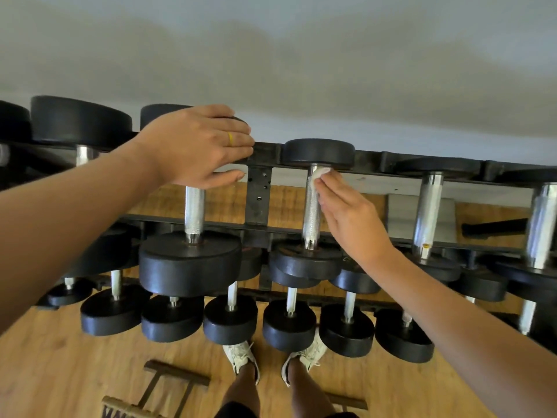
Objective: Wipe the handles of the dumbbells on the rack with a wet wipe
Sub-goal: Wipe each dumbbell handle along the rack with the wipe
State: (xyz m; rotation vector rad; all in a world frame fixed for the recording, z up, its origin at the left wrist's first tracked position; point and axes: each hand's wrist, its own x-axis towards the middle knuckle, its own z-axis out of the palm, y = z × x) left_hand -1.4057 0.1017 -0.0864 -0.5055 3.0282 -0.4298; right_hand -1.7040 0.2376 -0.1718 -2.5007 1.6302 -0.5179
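A black dumbbell rack (258, 200) runs across the view with black-headed, chrome-handled dumbbells on its upper and lower tiers. My right hand (349, 212) presses a small white wet wipe (318, 176) against the top of one upper-tier dumbbell's knurled handle (311, 212), just under its far head. My left hand (199, 147) grips the far head of the neighbouring dumbbell to the left, whose handle (194, 211) shows below my palm. A yellow ring sits on one finger of that hand.
More dumbbells (426, 212) stand to the right and a larger one (81, 119) to the left. Smaller dumbbells (289, 324) fill the lower tier near my shoes (241, 354). A metal frame (168, 384) lies on the wooden floor. A grey wall rises behind the rack.
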